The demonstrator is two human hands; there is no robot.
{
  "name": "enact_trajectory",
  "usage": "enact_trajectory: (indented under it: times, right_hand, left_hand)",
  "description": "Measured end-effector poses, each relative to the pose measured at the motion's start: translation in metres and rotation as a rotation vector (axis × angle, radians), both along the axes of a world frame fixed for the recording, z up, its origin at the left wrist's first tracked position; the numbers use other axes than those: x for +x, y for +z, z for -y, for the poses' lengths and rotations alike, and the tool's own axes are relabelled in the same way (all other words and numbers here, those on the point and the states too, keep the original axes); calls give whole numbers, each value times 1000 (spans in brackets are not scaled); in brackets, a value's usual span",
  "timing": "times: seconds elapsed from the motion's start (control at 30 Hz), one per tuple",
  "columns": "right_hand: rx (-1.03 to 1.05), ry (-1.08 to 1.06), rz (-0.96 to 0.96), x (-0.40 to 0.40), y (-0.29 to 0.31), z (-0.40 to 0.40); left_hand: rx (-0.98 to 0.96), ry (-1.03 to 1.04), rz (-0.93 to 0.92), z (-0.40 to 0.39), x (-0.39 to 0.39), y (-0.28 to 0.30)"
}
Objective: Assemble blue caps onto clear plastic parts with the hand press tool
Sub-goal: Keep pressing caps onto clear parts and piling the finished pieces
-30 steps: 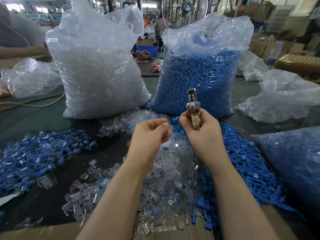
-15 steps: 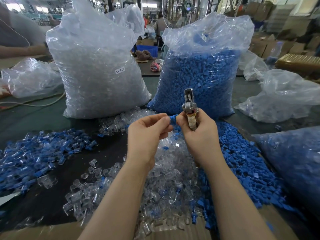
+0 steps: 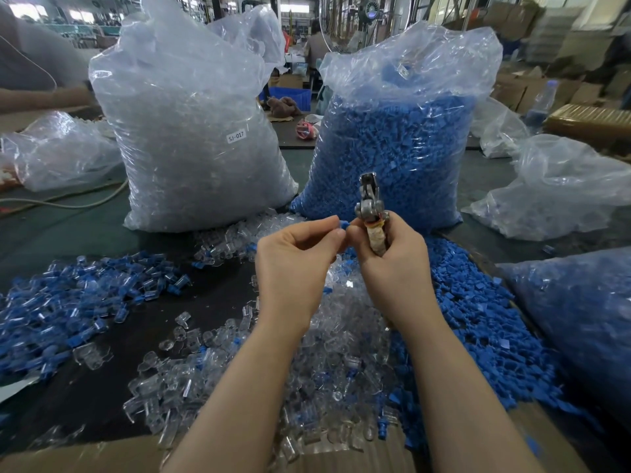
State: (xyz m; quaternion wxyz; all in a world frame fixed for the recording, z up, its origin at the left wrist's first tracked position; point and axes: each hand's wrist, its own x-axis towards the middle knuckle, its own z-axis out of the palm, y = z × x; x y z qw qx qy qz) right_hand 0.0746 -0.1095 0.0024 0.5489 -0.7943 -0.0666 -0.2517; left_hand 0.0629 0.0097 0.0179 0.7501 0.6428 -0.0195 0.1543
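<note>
this is a factory floor, an assembly station in a large industrial hall. the dark counter (image 3: 68,230) carries two tall plastic sacks, one full of clear plastic parts (image 3: 198,138) with a label reading sj-017, one full of blue caps (image 3: 392,158). loose heaps of both cover the counter, with a pile of assembled pieces (image 3: 68,302) at the left. behind stand a big pedestal fan (image 3: 368,15), stacked cardboard boxes (image 3: 563,46), a blue crate (image 3: 293,95) and further work counters.

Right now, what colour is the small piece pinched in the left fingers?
Blue; the small piece shows best in the head view.
</note>
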Motion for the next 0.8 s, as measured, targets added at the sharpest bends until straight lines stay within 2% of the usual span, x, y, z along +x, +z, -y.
enact_trajectory:
  times: [0.37,0.67,0.8]
  right_hand:
    - [-28,88,-112,-4,8,5]
    - [-264,162,-270,-4,10,19]
    - [-270,236,-303,-6,10,16]
  left_hand:
    - [152,91,86,-3,3,-8]
    - [10,88,65,-7,7,-6]
    - [-20,58,80,-7,7,-5]
